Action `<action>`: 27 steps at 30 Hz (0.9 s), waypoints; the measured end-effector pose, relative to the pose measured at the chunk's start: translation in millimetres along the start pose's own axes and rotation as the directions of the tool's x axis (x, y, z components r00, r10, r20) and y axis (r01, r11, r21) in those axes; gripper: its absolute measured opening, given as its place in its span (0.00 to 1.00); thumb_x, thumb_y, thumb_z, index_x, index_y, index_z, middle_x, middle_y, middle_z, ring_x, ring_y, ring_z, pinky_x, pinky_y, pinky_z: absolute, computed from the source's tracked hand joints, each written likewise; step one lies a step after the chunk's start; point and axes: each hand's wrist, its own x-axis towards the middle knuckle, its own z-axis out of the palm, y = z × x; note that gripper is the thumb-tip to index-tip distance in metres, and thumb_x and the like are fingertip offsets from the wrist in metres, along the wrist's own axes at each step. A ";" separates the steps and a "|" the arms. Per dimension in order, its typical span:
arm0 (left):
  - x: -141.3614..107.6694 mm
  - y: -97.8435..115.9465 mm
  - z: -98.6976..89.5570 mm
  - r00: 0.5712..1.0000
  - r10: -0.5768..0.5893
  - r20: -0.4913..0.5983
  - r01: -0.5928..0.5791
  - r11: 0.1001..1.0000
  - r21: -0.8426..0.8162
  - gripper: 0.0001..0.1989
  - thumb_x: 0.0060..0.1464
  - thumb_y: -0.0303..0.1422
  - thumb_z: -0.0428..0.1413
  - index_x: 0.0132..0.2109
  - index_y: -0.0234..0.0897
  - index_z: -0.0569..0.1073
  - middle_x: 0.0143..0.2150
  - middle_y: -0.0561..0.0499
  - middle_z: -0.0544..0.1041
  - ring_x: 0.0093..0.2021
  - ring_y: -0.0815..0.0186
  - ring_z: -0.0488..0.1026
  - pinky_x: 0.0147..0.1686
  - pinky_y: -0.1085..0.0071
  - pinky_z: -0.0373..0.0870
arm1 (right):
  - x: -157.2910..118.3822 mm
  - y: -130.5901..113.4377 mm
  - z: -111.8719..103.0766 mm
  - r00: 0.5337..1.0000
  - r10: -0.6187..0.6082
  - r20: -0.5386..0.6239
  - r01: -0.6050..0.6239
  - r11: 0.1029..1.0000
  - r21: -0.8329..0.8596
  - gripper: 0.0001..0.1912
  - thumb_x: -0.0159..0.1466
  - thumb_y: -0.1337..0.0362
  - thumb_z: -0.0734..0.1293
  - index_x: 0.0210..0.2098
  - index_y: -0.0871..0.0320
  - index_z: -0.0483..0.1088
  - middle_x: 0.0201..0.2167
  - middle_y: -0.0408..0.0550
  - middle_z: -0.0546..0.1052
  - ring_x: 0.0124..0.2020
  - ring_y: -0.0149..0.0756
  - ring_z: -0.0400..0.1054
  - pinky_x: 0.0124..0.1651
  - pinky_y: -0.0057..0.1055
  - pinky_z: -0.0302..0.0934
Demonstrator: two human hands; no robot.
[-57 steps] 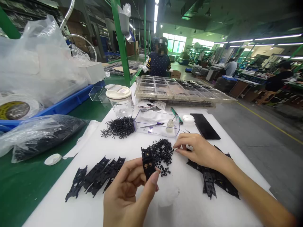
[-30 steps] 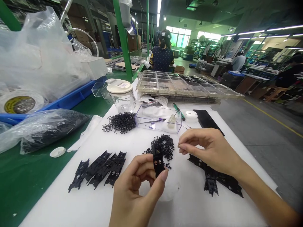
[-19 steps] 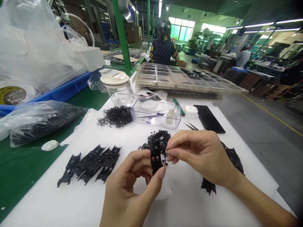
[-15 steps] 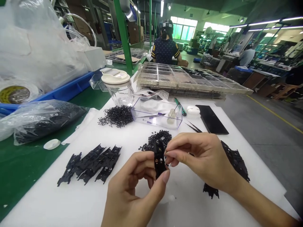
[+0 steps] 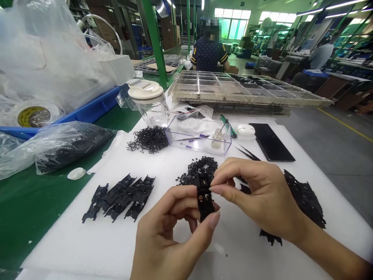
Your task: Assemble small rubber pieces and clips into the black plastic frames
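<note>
Upright between my fingers is a black plastic part (image 5: 205,200) with small holes in its face. My left hand (image 5: 175,229) grips it by its sides, thumb near the bottom and fingers on the left. The fingertips of my right hand (image 5: 256,194) are pinched together at the part's upper right edge; whatever they pinch is too small to make out. Just behind lies a heap of tiny black pieces (image 5: 194,171). Flat black plastic parts (image 5: 116,198) lie overlapped on the left of the white work surface (image 5: 72,249), and more such parts (image 5: 305,198) lie beyond my right wrist.
A pile of thin black pieces (image 5: 150,139) sits by a lidded clear cup (image 5: 148,103). Nearby are a clear box (image 5: 198,136), tweezers (image 5: 247,152), a green cutter (image 5: 230,126), a white case (image 5: 246,130) and a black slab (image 5: 272,142). Compartment trays (image 5: 244,89) stand behind; a person (image 5: 210,54) sits beyond.
The view has shifted slightly, so the table things appear further right. Both hands keep nearly the same pose around the black part; my right fingertips stay at its upper edge.
</note>
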 end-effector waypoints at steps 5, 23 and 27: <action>-0.6 -0.7 1.2 1.000 0.004 -0.028 -0.004 1.000 0.020 0.16 0.47 0.36 0.71 0.44 0.39 0.80 0.30 0.50 0.82 0.28 0.62 0.77 0.29 0.71 0.75 | -1.7 -1.4 1.5 1.000 -0.026 0.005 0.026 0.999 -0.026 0.06 0.65 0.70 0.74 0.35 0.52 0.79 0.31 0.43 0.81 0.33 0.36 0.75 0.37 0.35 0.69; -0.2 3.7 -0.2 0.999 -0.039 0.000 0.039 0.999 0.005 0.15 0.52 0.36 0.70 0.45 0.40 0.78 0.33 0.51 0.84 0.30 0.65 0.77 0.29 0.73 0.73 | -0.8 -1.2 0.2 0.998 -0.051 0.041 0.052 0.998 -0.047 0.04 0.66 0.74 0.72 0.37 0.60 0.80 0.35 0.44 0.82 0.37 0.30 0.77 0.41 0.27 0.70; 1.3 3.2 -0.8 0.999 -0.039 0.004 0.039 0.999 0.018 0.15 0.52 0.37 0.70 0.44 0.40 0.78 0.32 0.51 0.84 0.28 0.66 0.76 0.29 0.73 0.73 | -0.1 -1.6 0.1 0.999 -0.007 0.039 0.008 1.000 -0.025 0.04 0.65 0.72 0.73 0.36 0.58 0.79 0.34 0.43 0.82 0.36 0.29 0.76 0.39 0.26 0.69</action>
